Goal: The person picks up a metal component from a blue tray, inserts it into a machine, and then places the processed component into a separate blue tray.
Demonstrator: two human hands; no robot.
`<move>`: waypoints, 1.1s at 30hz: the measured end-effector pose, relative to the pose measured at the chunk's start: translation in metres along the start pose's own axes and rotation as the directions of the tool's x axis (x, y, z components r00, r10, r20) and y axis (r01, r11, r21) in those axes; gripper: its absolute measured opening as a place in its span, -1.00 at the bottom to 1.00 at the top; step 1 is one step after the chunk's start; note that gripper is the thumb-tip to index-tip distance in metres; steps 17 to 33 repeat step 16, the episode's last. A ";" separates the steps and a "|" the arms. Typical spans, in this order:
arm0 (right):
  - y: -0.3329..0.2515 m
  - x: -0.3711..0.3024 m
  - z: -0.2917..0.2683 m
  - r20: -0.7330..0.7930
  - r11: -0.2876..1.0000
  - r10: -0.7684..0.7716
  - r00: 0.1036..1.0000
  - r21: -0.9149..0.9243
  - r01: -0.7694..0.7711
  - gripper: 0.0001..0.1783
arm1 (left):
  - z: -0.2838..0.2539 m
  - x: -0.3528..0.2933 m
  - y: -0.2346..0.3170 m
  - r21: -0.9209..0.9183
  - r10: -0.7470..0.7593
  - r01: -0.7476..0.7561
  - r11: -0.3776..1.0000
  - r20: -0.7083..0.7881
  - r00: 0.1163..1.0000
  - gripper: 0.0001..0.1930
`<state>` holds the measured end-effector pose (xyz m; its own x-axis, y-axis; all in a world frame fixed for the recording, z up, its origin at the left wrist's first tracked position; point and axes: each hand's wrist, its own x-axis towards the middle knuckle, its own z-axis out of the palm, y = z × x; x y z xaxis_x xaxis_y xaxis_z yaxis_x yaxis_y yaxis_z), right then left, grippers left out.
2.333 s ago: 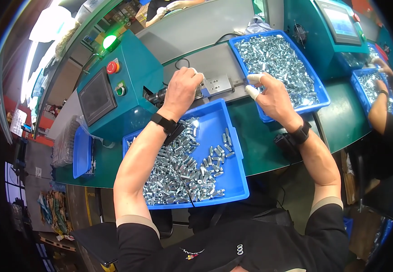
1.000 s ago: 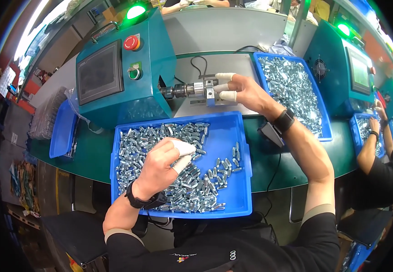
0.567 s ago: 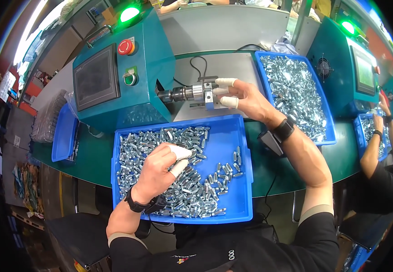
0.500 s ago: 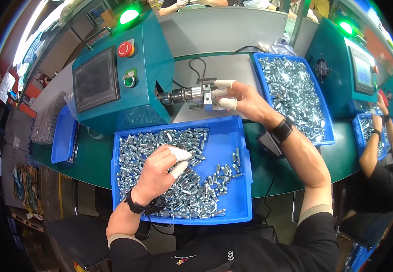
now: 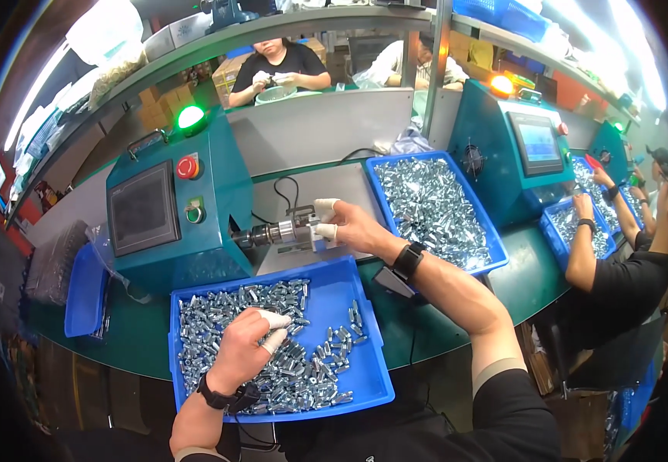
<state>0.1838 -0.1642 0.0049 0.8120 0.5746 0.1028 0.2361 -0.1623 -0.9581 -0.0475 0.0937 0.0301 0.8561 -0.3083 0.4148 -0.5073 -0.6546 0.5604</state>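
Observation:
My left hand (image 5: 243,348) is over a blue tray (image 5: 359,369) of small silvery metal fittings (image 5: 288,377). Its thumb and forefinger, in white finger cots, are pinched together among the pieces; whatever lies between the tips is hidden. My right hand (image 5: 355,229), also wearing white finger cots, grips the end of a metal clamp block (image 5: 318,233), fingers on its far side and near side. That block sits against a round steel chuck (image 5: 266,233) coming out of a teal machine (image 5: 218,196). Any fitting inside the block cannot be made out.
A second blue tray (image 5: 495,258) heaped with fittings stands to the right, beside another teal machine (image 5: 465,131) with an orange lamp. An empty-looking blue bin (image 5: 84,292) is at the left. A co-worker (image 5: 619,262) sits at the right; others work behind the partition (image 5: 311,131).
My view has tilted up and turned right, bringing co-workers into sight. The lamp on the right machine has gone from green to orange. Both hands keep nearly the same places and grips.

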 end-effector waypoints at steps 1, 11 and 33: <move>-0.003 0.000 -0.001 -0.046 0.997 0.035 0.998 -0.070 -0.038 -0.19 | 0.000 0.000 0.001 -0.002 0.001 -0.001 1.000 0.002 1.000 -0.81; -0.035 0.020 0.026 -0.170 0.536 -0.201 0.965 -0.843 -0.037 -0.52 | 0.006 -0.001 -0.001 -0.006 0.011 -0.011 1.000 0.017 1.000 -0.81; -0.047 0.024 0.029 -0.175 0.470 -0.196 0.965 -0.880 -0.064 -0.47 | 0.003 -0.004 -0.004 -0.020 -0.012 0.013 1.000 0.029 0.999 -0.81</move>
